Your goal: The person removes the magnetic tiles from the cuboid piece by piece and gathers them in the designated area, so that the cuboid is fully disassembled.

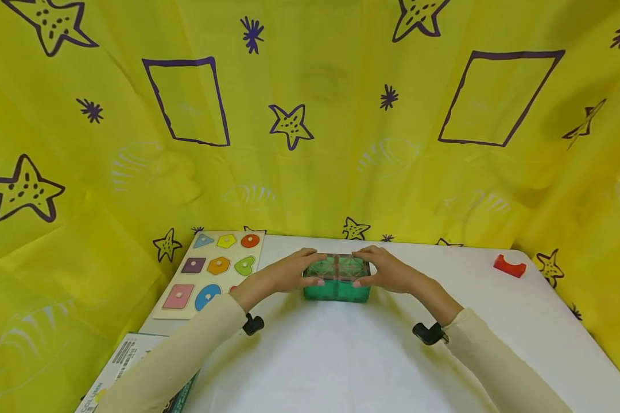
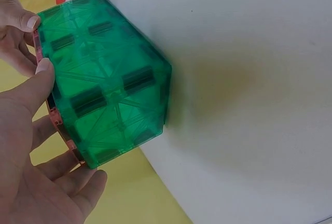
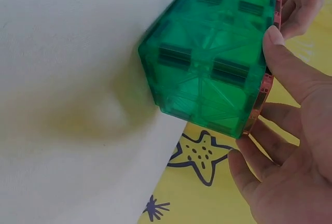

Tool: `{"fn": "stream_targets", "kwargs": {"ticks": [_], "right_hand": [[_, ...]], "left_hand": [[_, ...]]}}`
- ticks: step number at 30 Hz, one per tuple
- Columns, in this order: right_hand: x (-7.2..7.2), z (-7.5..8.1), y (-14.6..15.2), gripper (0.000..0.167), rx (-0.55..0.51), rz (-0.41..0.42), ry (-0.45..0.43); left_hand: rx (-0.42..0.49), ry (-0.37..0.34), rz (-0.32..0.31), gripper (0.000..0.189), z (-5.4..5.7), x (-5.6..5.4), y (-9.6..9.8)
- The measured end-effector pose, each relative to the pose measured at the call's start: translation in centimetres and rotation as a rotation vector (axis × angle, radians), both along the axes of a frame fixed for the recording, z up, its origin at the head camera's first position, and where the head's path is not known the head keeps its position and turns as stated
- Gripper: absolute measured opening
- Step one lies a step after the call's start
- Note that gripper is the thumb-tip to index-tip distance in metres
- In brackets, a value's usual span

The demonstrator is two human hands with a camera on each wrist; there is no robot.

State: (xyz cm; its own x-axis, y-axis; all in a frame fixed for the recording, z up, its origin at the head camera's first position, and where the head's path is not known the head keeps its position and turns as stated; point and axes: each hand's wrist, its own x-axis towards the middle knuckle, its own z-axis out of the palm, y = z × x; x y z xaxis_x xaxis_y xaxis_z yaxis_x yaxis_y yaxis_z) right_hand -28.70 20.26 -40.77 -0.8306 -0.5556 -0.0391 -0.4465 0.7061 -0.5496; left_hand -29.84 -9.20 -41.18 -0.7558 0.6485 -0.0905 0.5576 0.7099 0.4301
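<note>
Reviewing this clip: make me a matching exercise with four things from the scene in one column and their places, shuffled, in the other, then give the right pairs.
Things
1. puzzle board
2. green box
3. red piece
4. yellow backdrop

Places
A. held between the left hand and the right hand
B. beyond the far edge of the table
C. lying on the table's left side
D. near the table's far right corner

Pairs: 1-C, 2-A, 3-D, 4-B

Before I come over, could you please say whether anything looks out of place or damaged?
Nothing looks spilled or damaged. Only the red block seems stray, lying alone near the far right corner of the table, away from the green box.
</note>
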Motion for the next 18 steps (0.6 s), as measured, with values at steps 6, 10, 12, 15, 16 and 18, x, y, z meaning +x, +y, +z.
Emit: {"fn": "stream_targets", "kwargs": {"ticks": [6, 10, 12, 15, 16, 18], "right_hand": [[0.24, 0.14, -0.25, 0.081, 0.025, 0.017, 0.038], [0.37, 0.29, -0.49, 0.083, 0.055, 0.023, 0.069], [0.44, 0.27, -0.59, 0.084, 0.062, 0.008, 0.077], [0.58, 0.21, -0.68, 0.085, 0.064, -0.009, 0.099], [0.63, 0.19, -0.7, 0.086, 0.062, -0.014, 0.106], [0.71, 0.2, -0.76, 0.087, 0.059, -0.018, 0.12]], "left_hand": [[0.0, 0.014, -0.011, 0.069, 0.06, 0.02, -0.05], [-0.002, 0.028, -0.021, 0.069, -0.08, -0.06, -0.09], [0.001, 0.029, -0.023, 0.069, -0.1, -0.07, -0.1], [0.005, 0.024, -0.022, 0.069, -0.08, -0.06, -0.1], [0.003, 0.024, -0.022, 0.069, -0.06, -0.06, -0.09], [0.001, 0.024, -0.021, 0.069, -0.12, -0.08, -0.08]]}}
